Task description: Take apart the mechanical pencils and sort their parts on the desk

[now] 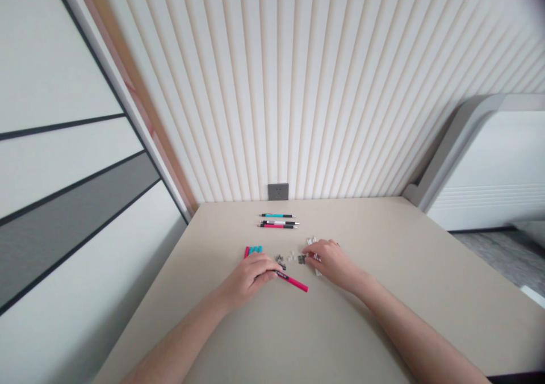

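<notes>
My left hand [251, 277] is closed around a pink pen barrel [293, 282], whose coloured end points to the lower right. Past my left fingers lie several pink and teal barrels [254, 250] side by side. My right hand [332, 260] is lowered onto the table, its thumb and fingers pinched over small dark parts [302, 258]; anything between the fingertips is hidden. White stick-like parts [312, 241] lie partly under that hand. Between the hands are a pile of small metallic pieces [279, 259] and some clear pieces [292, 256].
Behind the parts, a teal pen [277, 216] lies on the beige table [361, 327], with a white pen [279, 222] and a pink pen [277, 226] closer to me. A dark wall socket [278, 191] sits on the ribbed wall at the table's back edge.
</notes>
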A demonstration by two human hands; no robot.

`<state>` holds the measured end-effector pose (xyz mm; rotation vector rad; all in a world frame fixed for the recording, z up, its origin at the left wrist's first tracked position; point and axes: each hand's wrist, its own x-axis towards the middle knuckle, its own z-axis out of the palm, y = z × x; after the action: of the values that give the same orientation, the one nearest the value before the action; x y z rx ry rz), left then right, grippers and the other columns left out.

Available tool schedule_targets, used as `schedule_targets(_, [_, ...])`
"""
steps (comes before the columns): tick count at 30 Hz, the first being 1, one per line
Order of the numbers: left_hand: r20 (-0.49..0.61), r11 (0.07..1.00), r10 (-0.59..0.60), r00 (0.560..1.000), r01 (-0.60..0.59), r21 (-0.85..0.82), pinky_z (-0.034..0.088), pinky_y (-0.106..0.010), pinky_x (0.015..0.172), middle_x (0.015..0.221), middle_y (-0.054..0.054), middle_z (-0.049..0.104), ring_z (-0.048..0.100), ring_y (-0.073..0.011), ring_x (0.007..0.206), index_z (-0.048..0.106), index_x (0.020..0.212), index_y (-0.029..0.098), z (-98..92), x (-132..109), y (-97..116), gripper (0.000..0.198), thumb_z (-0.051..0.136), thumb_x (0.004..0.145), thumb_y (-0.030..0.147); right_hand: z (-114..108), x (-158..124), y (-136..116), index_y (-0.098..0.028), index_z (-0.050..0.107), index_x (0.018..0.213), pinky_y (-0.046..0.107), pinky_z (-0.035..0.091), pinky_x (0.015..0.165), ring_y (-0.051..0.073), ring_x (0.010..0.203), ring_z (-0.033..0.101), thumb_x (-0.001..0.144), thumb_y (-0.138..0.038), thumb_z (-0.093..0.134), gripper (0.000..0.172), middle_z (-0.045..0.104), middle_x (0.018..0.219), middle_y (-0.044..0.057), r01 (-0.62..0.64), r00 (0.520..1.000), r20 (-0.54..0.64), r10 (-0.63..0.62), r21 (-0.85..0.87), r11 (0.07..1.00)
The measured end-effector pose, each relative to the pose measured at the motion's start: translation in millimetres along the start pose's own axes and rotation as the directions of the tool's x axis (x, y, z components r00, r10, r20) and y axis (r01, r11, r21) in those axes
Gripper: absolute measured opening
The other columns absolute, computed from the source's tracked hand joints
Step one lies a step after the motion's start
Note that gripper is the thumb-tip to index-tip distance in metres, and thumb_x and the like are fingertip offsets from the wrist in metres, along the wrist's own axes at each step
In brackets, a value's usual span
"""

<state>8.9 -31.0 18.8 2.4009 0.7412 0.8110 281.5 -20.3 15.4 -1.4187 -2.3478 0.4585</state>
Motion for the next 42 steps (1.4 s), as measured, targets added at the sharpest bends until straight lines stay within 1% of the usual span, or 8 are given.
schedule_targets(7, [0.015, 1.000, -0.010, 1.000, 0.010, 0.001, 0.044, -0.028, 0.091, 0.100, -0.006, 0.069, 0.061, -0.0166, 0.096, 0.066, 0.108, 0.020, -0.8, 0.7, 1.8, 0.021, 0.048, 0.098, 0.024, -6.5, -0.8, -7.4, -0.022, 0.070, 0.098, 0.032, 0.043, 0.080, 0.019, 0.084, 0.063, 0.092, -0.025, 0.053, 0.019, 0.072, 0.093, 0.005, 0.065, 0.997, -0.059, -0.057, 0.146, 0.987])
schedule_targets(13, [0.073, 1.000, -0.005, 0.997, 0.005, -0.005, 0.045, -0.028, 0.090, 0.102, -0.007, 0.068, 0.060, -0.0177, 0.099, 0.067, 0.108, 0.021, 0.7, 1.0, 7.6, 0.025, 0.046, 0.098, 0.031, -4.9, -7.2, -34.3, -0.021, 0.068, 0.103, 0.029, 0.048, 0.077, 0.017, 0.084, 0.062, 0.094, -0.034, 0.051, 0.024, 0.069, 0.095, 0.006, 0.201, 0.979, -0.116, -0.167, 0.427, 0.882])
schedule_targets(17, [0.110, 1.000, 0.019, 0.994, -0.018, -0.012, 0.045, -0.027, 0.088, 0.099, -0.007, 0.067, 0.060, -0.0175, 0.097, 0.068, 0.104, 0.021, 0.9, 1.2, 11.0, 0.026, 0.046, 0.098, 0.033, 5.2, -9.7, -44.7, -0.023, 0.066, 0.111, 0.030, 0.048, 0.083, 0.018, 0.090, 0.062, 0.094, -0.029, 0.051, 0.023, 0.069, 0.099, 0.006, 0.269, 0.960, -0.058, -0.272, 0.446, 0.854])
schedule_targets(23, [0.113, 0.999, 0.034, 0.993, -0.033, -0.012, 0.046, -0.029, 0.090, 0.101, -0.008, 0.068, 0.060, -0.0186, 0.100, 0.068, 0.104, 0.021, 0.8, 1.8, 11.5, 0.025, 0.047, 0.098, 0.032, 5.5, -10.2, -42.8, -0.023, 0.059, 0.126, 0.033, 0.048, 0.085, 0.019, 0.092, 0.062, 0.094, -0.028, 0.051, 0.033, 0.069, 0.102, 0.008, 0.302, 0.951, -0.053, -0.304, 0.367, 0.880])
schedule_targets(26, [0.046, 0.999, 0.040, 0.998, -0.040, -0.003, 0.046, -0.030, 0.091, 0.101, -0.008, 0.069, 0.061, -0.0185, 0.099, 0.066, 0.106, 0.019, 0.0, 0.7, 7.6, 0.023, 0.046, 0.098, 0.029, -3.9, -8.1, -35.9, -0.023, 0.060, 0.124, 0.035, 0.047, 0.086, 0.020, 0.094, 0.061, 0.096, -0.030, 0.047, 0.032, 0.068, 0.105, 0.009, 0.292, 0.956, -0.078, -0.283, 0.330, 0.898])
schedule_targets(30, [-0.127, 0.995, -0.013, 0.992, 0.025, 0.095, 0.047, -0.030, 0.087, 0.096, -0.006, 0.069, 0.062, -0.0172, 0.092, 0.063, 0.107, 0.020, -3.3, -2.8, -0.9, 0.018, 0.048, 0.097, 0.025, -18.7, -1.6, -13.5, -0.022, 0.065, 0.114, 0.030, 0.048, 0.076, 0.018, 0.086, 0.062, 0.095, -0.033, 0.048, 0.028, 0.069, 0.098, 0.006, 0.111, 0.988, -0.145, -0.057, 0.395, 0.912])
schedule_targets(35, [-0.273, 0.963, -0.074, 0.959, 0.140, 0.228, 0.048, -0.028, 0.078, 0.088, -0.004, 0.067, 0.062, -0.0163, 0.082, 0.062, 0.106, 0.020, -8.2, -2.8, -3.7, 0.019, 0.046, 0.097, 0.027, -32.5, 4.1, 30.8, -0.019, 0.066, 0.101, 0.031, 0.048, 0.071, 0.019, 0.081, 0.062, 0.089, -0.039, 0.052, 0.027, 0.069, 0.090, 0.005, -0.051, 0.972, -0.188, 0.141, 0.414, 0.909])
schedule_targets(42, [-0.305, 0.948, -0.063, 0.950, 0.153, 0.279, 0.048, -0.029, 0.078, 0.091, -0.004, 0.067, 0.062, -0.0168, 0.084, 0.061, 0.105, 0.020, -12.5, 0.6, -1.1, 0.018, 0.046, 0.097, 0.027, -43.9, -1.2, 66.4, -0.020, 0.068, 0.095, 0.032, 0.048, 0.073, 0.017, 0.077, 0.061, 0.086, -0.028, 0.054, 0.018, 0.068, 0.093, 0.005, -0.058, 0.990, -0.108, 0.088, 0.256, 0.965])
